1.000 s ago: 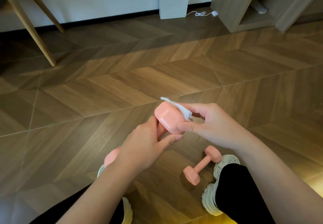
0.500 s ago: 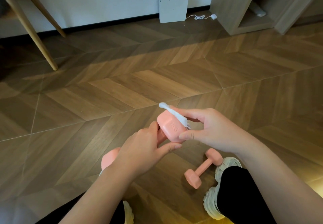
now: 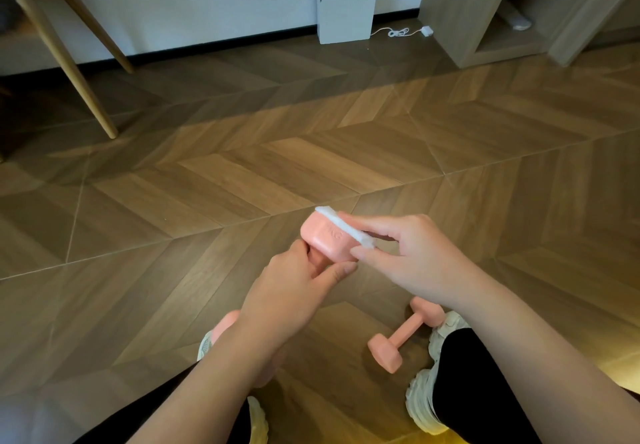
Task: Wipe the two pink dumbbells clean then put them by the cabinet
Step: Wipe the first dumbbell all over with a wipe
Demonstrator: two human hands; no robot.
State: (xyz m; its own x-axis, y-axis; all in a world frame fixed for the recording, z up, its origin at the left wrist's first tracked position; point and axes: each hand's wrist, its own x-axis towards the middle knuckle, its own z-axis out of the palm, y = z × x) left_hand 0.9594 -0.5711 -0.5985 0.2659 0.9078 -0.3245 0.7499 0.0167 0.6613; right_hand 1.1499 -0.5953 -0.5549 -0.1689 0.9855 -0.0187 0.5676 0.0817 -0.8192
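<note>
My left hand (image 3: 294, 287) grips the handle of a pink dumbbell (image 3: 327, 241), held up over the floor with its top head facing me. Its lower head shows pink behind my left wrist. My right hand (image 3: 412, 260) pinches a folded white wipe (image 3: 343, 227) and presses it along the right edge of that top head. The second pink dumbbell (image 3: 403, 334) lies on the wood floor beside my right shoe. The wooden cabinet (image 3: 460, 13) stands at the far right against the wall.
A white box (image 3: 344, 13) sits against the wall, with a white cable (image 3: 398, 32) on the floor beside it. Wooden furniture legs (image 3: 69, 62) slant down at the far left. My white shoes (image 3: 424, 405) and black trouser legs fill the bottom edge.
Both hands and the held dumbbell have sunk slightly lower in view. The wipe has slid along the top head's edge. The dumbbell on the floor has not moved.
</note>
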